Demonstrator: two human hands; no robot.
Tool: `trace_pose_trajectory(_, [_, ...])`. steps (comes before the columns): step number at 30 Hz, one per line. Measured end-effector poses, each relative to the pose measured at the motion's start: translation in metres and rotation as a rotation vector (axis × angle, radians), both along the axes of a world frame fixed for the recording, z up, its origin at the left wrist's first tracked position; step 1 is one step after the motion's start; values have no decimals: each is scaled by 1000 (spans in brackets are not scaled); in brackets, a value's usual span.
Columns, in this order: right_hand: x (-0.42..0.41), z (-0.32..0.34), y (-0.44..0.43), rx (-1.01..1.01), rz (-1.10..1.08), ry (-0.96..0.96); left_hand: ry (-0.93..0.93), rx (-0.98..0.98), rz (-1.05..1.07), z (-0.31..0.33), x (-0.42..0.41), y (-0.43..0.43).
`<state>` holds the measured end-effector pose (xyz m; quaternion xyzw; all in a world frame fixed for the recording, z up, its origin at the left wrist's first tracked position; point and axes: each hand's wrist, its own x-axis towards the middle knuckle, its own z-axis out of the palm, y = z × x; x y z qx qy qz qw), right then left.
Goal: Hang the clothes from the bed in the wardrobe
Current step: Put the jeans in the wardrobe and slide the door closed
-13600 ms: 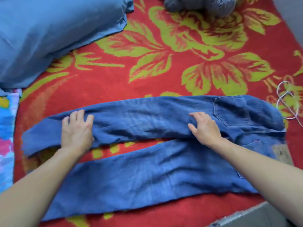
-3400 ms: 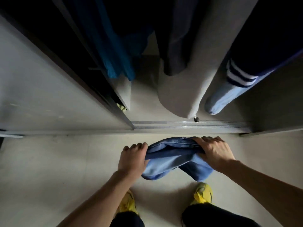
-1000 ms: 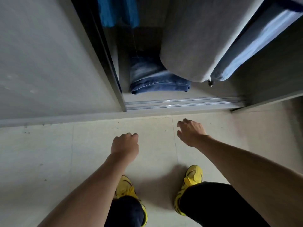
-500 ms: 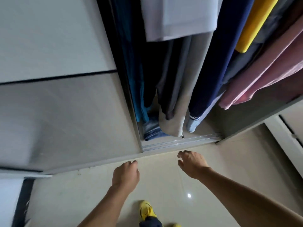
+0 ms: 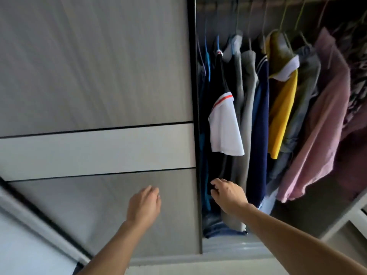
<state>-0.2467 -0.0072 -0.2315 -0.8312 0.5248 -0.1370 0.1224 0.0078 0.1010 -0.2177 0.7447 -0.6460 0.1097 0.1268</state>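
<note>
The folded blue jeans lie on the wardrobe floor at the bottom left of the open section, partly hidden behind hanging clothes. My left hand hovers in front of the grey sliding door, fingers loosely curled, holding nothing. My right hand reaches into the open wardrobe, fingers loosely bent at the lower edge of a dark hanging garment; it holds nothing that I can see.
Several garments hang on a rail: a dark shirt with a white sleeve, a grey one, a navy one, a yellow one and pink ones. The door track runs along the bottom.
My head has tilted up from the floor to the hanging rail. Both hands have risen, and the right one has moved into the wardrobe opening. The jeans stay on the wardrobe floor.
</note>
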Motion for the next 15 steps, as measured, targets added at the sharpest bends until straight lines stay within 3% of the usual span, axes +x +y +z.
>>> trace_pose_trajectory(5, [65, 96, -9, -278, 24, -163, -130, -243, -8, 99, 62, -11])
trace_pose_trajectory(10, [130, 150, -7, -621, -30, -342, -212, -490, -128, 156, 132, -22])
trace_pose_trajectory(15, [191, 167, -2, -673, -275, -418, -383, -559, -293, 178, 211, -29])
